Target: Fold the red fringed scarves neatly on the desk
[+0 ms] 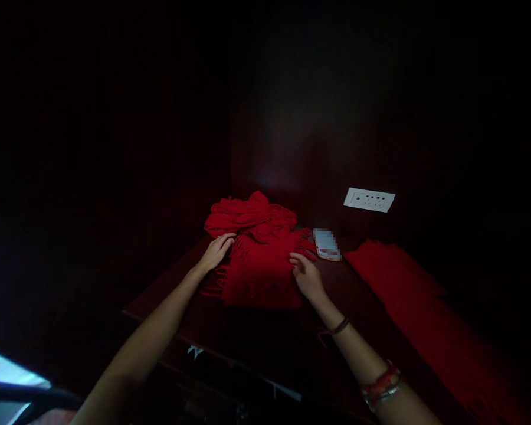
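Observation:
In the head view a folded red scarf (265, 274) with fringed edges lies flat near the front of the dark desk. My left hand (216, 252) is at its far left corner, fingers stretched out along the fringe. At the right edge is my right hand (308, 277), its fingers apart and slightly bent, with the fingertips at the cloth. Neither hand visibly grips the fabric. Just behind the folded piece sits a loose, crumpled heap of red fringed scarves (248, 215); how many are in it I cannot tell.
Another long red scarf (416, 307) stretches along the desk's right side. A phone-like pale object (327, 244), partly pixelated, lies behind my right hand. A white socket plate (369, 200) is on the dark back wall. Below the desk's front edge (221, 354) some pale items show dimly.

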`<state>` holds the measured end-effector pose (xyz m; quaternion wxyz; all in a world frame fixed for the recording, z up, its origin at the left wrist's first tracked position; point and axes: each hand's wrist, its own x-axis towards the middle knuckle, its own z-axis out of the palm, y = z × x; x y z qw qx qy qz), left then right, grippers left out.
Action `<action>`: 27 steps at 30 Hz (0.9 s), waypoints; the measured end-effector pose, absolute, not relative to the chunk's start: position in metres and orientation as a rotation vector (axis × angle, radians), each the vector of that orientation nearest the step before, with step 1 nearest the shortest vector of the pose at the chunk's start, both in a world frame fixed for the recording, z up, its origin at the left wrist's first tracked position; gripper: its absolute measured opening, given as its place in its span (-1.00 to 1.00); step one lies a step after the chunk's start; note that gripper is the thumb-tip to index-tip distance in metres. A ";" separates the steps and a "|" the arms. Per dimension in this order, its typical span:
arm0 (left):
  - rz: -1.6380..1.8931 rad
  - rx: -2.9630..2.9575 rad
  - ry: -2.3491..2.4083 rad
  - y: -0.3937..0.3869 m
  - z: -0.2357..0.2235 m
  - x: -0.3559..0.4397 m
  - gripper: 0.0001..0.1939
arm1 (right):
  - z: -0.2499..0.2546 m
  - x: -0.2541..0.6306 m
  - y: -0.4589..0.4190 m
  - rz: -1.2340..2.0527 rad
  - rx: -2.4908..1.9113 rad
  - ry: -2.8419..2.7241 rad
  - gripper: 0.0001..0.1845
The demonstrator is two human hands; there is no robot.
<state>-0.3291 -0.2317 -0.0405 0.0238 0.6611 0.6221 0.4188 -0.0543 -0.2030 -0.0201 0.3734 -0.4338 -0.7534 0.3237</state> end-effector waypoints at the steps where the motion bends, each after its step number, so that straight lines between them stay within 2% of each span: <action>1: 1.266 2.053 1.902 -0.231 -0.041 -0.328 -0.59 | -0.017 -0.051 -0.205 0.813 -1.061 -2.009 -0.50; 5: 1.216 2.069 1.876 -0.232 -0.044 -0.321 -0.61 | -0.001 -0.060 -0.227 0.591 -0.811 -2.349 -0.52; 9: 1.282 2.090 1.846 -0.237 -0.042 -0.313 -0.64 | 0.000 -0.090 -0.247 0.238 -1.019 -2.558 -0.42; 13: 1.336 2.062 1.846 -0.243 -0.039 -0.308 -0.65 | -0.012 -0.104 -0.245 0.073 -1.178 -2.603 -0.72; 16: 1.380 2.028 1.849 -0.243 -0.039 -0.307 -0.65 | -0.019 -0.104 -0.235 0.277 -1.185 -2.499 -0.75; 22: 1.570 2.098 1.752 -0.236 -0.044 -0.308 -0.62 | -0.008 -0.094 -0.209 1.235 -1.036 -1.526 -0.88; 25: 1.625 2.125 1.688 -0.236 -0.044 -0.305 -0.60 | 0.003 -0.071 -0.188 1.467 -0.833 -0.994 -0.93; 27: 1.607 2.153 1.655 -0.238 -0.042 -0.302 -0.60 | 0.005 -0.051 -0.173 1.438 -0.789 -0.853 -0.92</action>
